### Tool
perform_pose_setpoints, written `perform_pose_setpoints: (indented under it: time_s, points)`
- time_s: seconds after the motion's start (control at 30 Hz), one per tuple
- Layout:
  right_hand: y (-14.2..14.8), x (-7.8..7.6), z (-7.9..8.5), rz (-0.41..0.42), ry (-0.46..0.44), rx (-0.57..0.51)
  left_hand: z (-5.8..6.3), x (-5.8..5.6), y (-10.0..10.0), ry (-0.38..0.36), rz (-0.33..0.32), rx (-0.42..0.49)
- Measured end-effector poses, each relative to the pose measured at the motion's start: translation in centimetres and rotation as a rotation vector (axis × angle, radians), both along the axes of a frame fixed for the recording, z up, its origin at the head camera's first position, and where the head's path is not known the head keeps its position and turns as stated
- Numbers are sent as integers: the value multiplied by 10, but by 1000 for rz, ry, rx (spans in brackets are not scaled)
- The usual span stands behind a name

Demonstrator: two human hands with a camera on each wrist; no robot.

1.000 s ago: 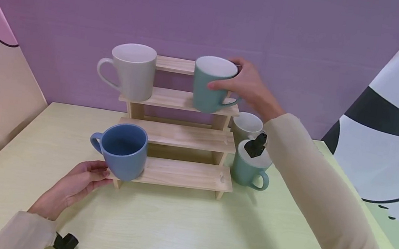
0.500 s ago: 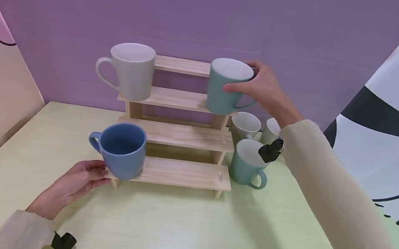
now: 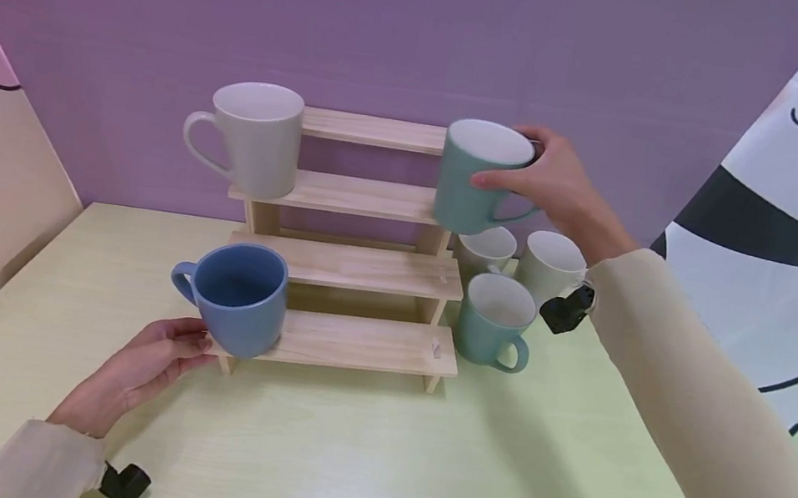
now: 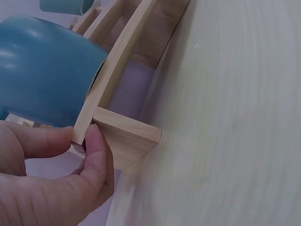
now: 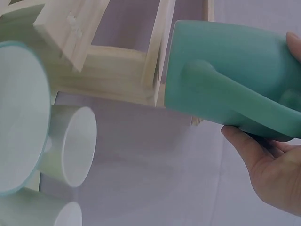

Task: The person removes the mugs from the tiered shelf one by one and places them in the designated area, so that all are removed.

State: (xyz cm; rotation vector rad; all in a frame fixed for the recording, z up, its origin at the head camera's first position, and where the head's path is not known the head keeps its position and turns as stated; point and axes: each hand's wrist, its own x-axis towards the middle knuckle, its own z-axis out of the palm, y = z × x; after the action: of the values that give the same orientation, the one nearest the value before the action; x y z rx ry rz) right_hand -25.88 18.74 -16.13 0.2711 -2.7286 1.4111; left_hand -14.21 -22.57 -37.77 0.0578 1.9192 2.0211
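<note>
A wooden tiered rack (image 3: 358,269) with several boards stands against the wall. My left hand (image 3: 139,370) pinches the left end of its lowest board, thumb above and fingers below in the left wrist view, right beside a blue mug (image 3: 240,304) on that board. My right hand (image 3: 554,185) grips a teal mug (image 3: 475,187) from the right near the rim, thumb on its front and handle toward the right. That mug is upright at the right end of the second board from the top. A white mug (image 3: 261,147) sits at that board's left end, handle left.
On the table (image 3: 341,460), right of the rack, stand a second teal mug (image 3: 490,328) and two pale mugs, one partly behind the rack (image 3: 459,278) and one under my right forearm (image 3: 548,264). A purple wall (image 3: 397,30) closes off the back.
My right hand has slid the teal mug rightward, from inside the board to its right end. A pale mug behind the forearm has come into view. My left hand stays on the rack.
</note>
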Motion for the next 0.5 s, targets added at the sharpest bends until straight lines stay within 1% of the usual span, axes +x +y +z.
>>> perform_pose_setpoints:
  time_s: [0.33, 0.5]
  points:
    - [20, 7, -4, -25, 0, 26, -1, 0, -1, 13, -16, -3]
    - [33, 10, -6, -54, -5, 65, -1, 0, -1, 13, -16, -15]
